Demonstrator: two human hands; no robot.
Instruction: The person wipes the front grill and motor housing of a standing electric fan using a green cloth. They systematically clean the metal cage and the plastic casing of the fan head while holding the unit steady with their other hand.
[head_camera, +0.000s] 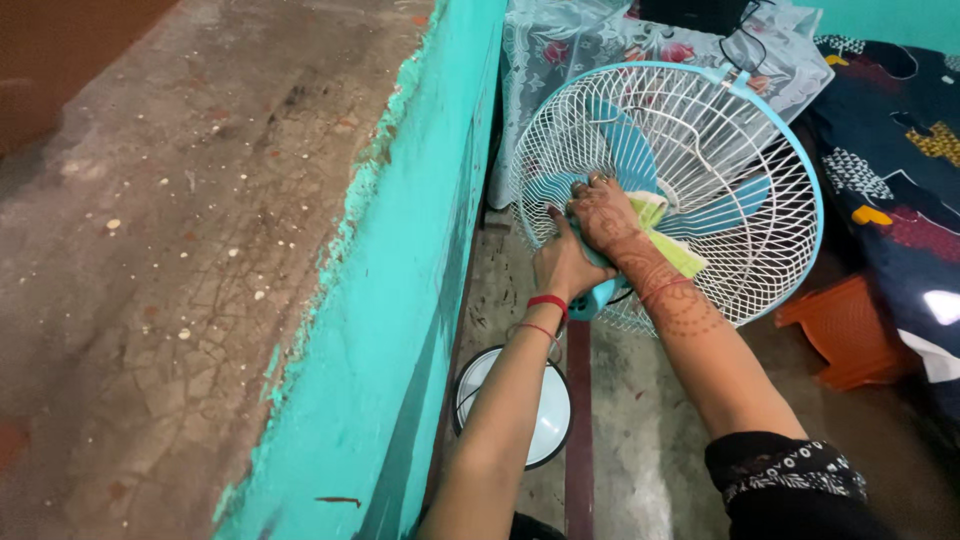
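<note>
Risk: your right hand (603, 213) closed on the yellow-green cloth (665, 232) presses the tilted fan's white grille (700, 190), left hand (563, 262) gripping its lower rim; push harder and the wires may bend, or the fan tip on the floor (640, 450).

Fan (700, 150) right of the wall (400, 300), its round base (545, 420) below, stool (850, 340) right — bedding (900, 180) seemingly behind
</note>
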